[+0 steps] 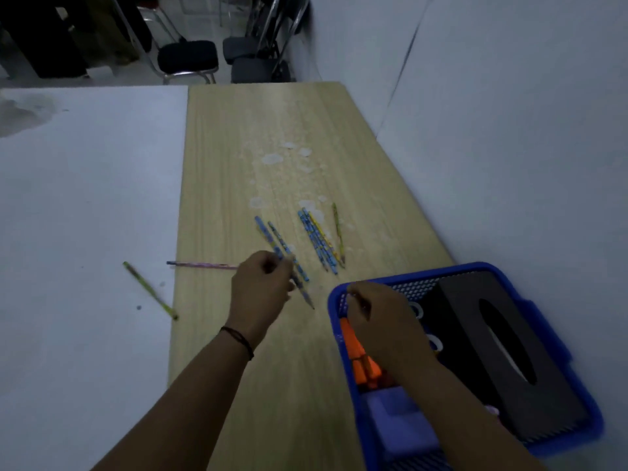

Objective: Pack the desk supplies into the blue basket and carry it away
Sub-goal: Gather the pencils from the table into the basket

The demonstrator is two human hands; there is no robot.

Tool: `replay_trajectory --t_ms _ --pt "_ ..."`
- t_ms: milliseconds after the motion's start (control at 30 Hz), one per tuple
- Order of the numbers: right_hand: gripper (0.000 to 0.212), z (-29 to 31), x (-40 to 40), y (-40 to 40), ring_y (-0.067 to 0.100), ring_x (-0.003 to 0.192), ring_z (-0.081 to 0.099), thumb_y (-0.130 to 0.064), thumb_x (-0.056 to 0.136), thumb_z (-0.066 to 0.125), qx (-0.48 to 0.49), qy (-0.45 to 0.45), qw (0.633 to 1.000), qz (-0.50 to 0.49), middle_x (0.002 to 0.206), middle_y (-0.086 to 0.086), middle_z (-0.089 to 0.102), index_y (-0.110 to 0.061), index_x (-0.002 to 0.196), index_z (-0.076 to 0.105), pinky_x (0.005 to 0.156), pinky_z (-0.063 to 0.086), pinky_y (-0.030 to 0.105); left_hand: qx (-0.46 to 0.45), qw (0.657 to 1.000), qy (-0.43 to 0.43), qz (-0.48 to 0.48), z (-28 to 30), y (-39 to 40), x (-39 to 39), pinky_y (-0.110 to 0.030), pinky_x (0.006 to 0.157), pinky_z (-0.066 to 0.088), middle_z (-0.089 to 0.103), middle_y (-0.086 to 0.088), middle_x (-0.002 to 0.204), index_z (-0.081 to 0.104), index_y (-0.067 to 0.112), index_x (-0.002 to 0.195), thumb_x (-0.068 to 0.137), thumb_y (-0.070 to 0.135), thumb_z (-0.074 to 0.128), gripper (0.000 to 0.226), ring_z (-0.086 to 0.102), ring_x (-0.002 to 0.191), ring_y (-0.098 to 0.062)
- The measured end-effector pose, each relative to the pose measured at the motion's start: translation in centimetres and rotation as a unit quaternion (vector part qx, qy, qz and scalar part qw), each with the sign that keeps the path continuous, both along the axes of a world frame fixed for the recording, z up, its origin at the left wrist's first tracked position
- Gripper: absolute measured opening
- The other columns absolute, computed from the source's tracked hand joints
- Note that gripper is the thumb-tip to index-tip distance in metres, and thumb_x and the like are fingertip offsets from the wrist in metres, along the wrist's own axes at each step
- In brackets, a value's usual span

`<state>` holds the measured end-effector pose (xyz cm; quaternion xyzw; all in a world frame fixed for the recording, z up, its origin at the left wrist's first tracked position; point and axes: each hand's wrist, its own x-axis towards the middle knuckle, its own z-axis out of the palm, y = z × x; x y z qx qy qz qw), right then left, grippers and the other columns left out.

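With our left hand (261, 287) we pinch two blue pencils (283, 254) off the wooden desk (238, 147) for the blue basket (557, 447), where our right hand (377, 317) seems curled, its grasp unclear.

Basket (560, 447): blue. Box (509, 362) inside: black. Markers (362, 362): orange. Pencils (319, 241): blue and yellow patterned (one stray (149, 289) green). Desk (272, 137): pale wood grain.

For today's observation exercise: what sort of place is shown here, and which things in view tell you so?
Probably a plain office or classroom workroom. A long light wooden desk stands against a bare white wall, black padded metal-framed chairs stand beyond it, and patterned pencils lie loose beside a blue plastic basket.
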<state>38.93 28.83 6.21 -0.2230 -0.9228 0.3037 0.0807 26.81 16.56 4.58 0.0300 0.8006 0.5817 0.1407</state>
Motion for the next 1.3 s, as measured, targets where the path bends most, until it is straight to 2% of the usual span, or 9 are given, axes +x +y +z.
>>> replay_trajectory --t_ms 100,200,367,433,533,733,933,1200,1300 --pt "0.019 0.0 4.2 3.4 0.021 0.091 0.062 -0.012 0.091 0.053 -0.003 0.023 0.997 -0.069 0.101 0.01 0.069 -0.006 0.102 0.067 0.083 0.045 0.027 -0.023 0.991 0.069 -0.114 1.1 3.8 3.6 -0.03 0.058 0.053 0.067 -0.009 0.07 0.062 0.01 0.077 0.085 0.032 0.064 0.024 0.065 0.063 -0.018" --pt "0.018 -0.4 8.1 5.4 0.014 0.082 0.055 -0.013 0.093 0.051 -0.014 0.006 0.994 -0.111 0.1 0.008 0.066 -0.007 0.102 0.066 0.074 0.042 0.022 -0.09 0.955 0.177 -0.222 1.5 6.1 6.6 -0.028 0.066 0.049 0.067 -0.001 0.076 0.069 0.02 0.092 0.087 0.034 0.062 0.017 0.061 0.07 -0.014" --pt "0.023 -2.1 12.7 6.8 0.009 0.085 0.05 -0.015 0.095 0.049 -0.015 -0.009 0.988 -0.153 0.11 0.007 0.065 -0.009 0.112 0.064 0.077 0.043 0.021 -0.29 0.828 0.273 -0.395 -0.9 9.9 8.5 -0.034 0.068 0.049 0.055 -0.001 0.078 0.068 0.013 0.106 0.098 0.026 0.045 0.027 0.052 0.07 -0.019" --pt "0.021 -2.4 13.7 6.9 0.011 0.079 0.049 -0.015 0.095 0.047 -0.008 -0.019 0.989 -0.149 0.104 0.009 0.064 -0.007 0.105 0.064 0.075 0.045 0.025 -0.382 0.781 0.271 -0.413 -2.3 10.9 8.4 -0.038 0.067 0.054 0.062 -0.007 0.092 0.067 0.013 0.103 0.098 0.021 0.043 0.025 0.059 0.075 -0.022" --pt "0.021 -2.8 14.3 6.9 0.013 0.079 0.05 -0.016 0.095 0.045 0.002 -0.034 0.99 -0.137 0.099 0.007 0.063 -0.008 0.102 0.064 0.077 0.046 0.029 -0.462 0.743 0.267 -0.404 -3.7 11.7 8.4 -0.038 0.068 0.056 0.063 -0.01 0.1 0.066 0.012 0.101 0.094 0.011 0.045 0.022 0.062 0.08 -0.024" --pt "0.024 -3.2 14.3 7.0 0.015 0.081 0.055 -0.021 0.097 0.041 0.009 -0.052 0.994 -0.098 0.096 0.005 0.061 -0.011 0.102 0.062 0.07 0.044 0.026 -0.497 0.733 0.264 -0.382 -5.6 12.8 8.1 -0.038 0.069 0.055 0.065 -0.011 0.1 0.068 0.01 0.103 0.091 0.005 0.045 0.026 0.064 0.084 -0.026" --pt "0.023 -3.3 14.2 7.0 0.012 0.079 0.052 -0.023 0.098 0.039 0.006 -0.048 0.996 -0.071 0.095 0.002 0.057 -0.014 0.103 0.059 0.067 0.041 0.022 -0.451 0.772 0.284 -0.347 -6.5 13.0 8.1 -0.038 0.076 0.054 0.058 -0.009 0.108 0.064 0.011 0.108 0.094 0.015 0.049 0.02 0.059 0.096 -0.026" --pt "0.023 -3.4 14.2 7.7 -0.001 0.065 0.044 -0.023 0.099 0.038 -0.001 -0.045 0.997 -0.056 0.09 -0.004 0.05 -0.016 0.106 0.058 0.052 0.034 0.011 -0.482 0.732 0.279 -0.393 -6.5 11.7 8.7 -0.04 0.08 0.054 0.061 -0.01 0.106 0.063 0.01 0.103 0.091 0.008 0.044 0.022 0.061 0.096 -0.027" --pt "0.022 -3.4 14.0 7.7 0.0 0.065 0.044 -0.023 0.098 0.038 0.014 -0.043 0.998 -0.046 0.086 -0.005 0.05 -0.016 0.101 0.058 0.052 0.032 0.012 -0.475 0.741 0.273 -0.388 -6.2 11.5 8.8 -0.04 0.081 0.054 0.061 -0.01 0.108 0.063 0.01 0.106 0.091 0.007 0.044 0.024 0.06 0.098 -0.027"
